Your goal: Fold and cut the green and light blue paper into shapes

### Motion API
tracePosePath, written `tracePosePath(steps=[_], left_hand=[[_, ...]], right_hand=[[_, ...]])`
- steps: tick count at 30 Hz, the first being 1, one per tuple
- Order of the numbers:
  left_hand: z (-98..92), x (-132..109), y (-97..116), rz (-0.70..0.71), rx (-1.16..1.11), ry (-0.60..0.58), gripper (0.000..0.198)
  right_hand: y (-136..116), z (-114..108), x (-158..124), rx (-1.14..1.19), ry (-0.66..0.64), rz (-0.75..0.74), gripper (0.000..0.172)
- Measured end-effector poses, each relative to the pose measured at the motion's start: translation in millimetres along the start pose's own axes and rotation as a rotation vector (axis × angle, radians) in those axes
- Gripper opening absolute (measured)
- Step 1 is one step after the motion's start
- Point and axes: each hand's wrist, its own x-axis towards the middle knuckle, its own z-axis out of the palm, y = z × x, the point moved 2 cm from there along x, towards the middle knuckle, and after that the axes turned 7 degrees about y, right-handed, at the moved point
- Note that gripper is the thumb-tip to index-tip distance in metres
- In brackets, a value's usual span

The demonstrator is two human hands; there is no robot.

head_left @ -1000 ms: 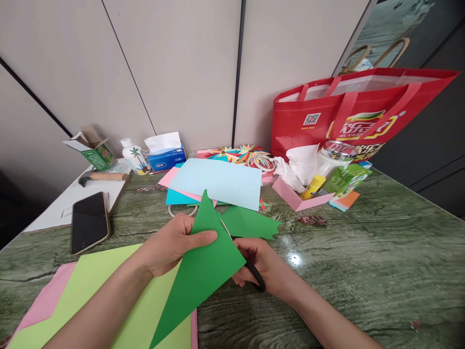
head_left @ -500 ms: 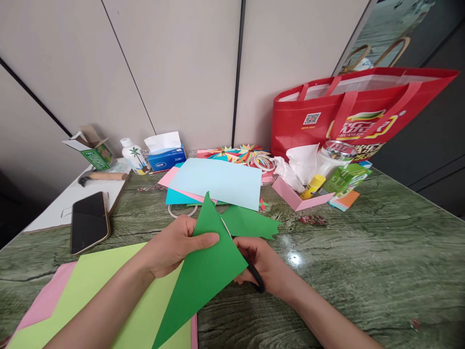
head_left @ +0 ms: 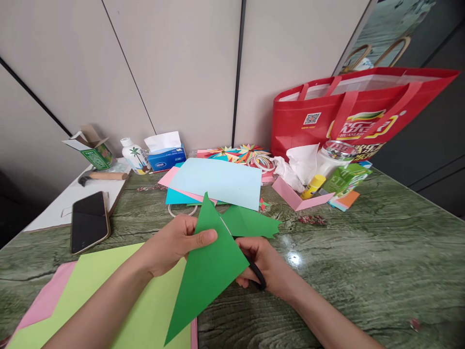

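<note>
My left hand [head_left: 172, 245] pinches a folded dark green paper triangle [head_left: 209, 264], thumb on top, holding it tilted above the table. My right hand [head_left: 267, 266] is closed round the black handles of scissors [head_left: 257, 276]; their blades are mostly hidden behind the green paper. A cut-off green piece [head_left: 250, 223] with a jagged edge lies on the table just beyond the hands.
Light green [head_left: 119, 295] and pink sheets lie at the near left on the green marble table [head_left: 363, 252]. A phone [head_left: 89, 220], tissue box [head_left: 166, 155], bottle [head_left: 134, 157], light blue paper stack [head_left: 218, 182], glue stick [head_left: 313, 186] and red bag [head_left: 356, 111] stand further back.
The green triangle has turned slightly, its lower tip swinging right. My right hand with the scissors has shifted a little toward the paper.
</note>
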Motion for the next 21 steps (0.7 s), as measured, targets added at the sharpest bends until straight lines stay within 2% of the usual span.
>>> tracePosePath(steps=[4,7,11,15,21], left_hand=[[-7.3,0,4,0.149,0.165,0.188,0.04],[-8.1,1,5,0.189,0.235,0.247,0.042],[-7.4,2,4,0.217,0.25,0.263,0.041],[-3.9,2,3,0.212,0.247,0.231,0.039],[6.3,1,3,0.185,0.218,0.172,0.042]], right_hand=[[5,-1,0,-0.001,0.002,0.021,0.023],[5,-2,0,-0.004,-0.002,0.029,0.025],[-1,2,1,0.001,-0.006,0.007,0.029],[-10,7,1,0.06,-0.021,-0.052,0.038],[-14,10,2,0.085,0.003,-0.017,0.042]])
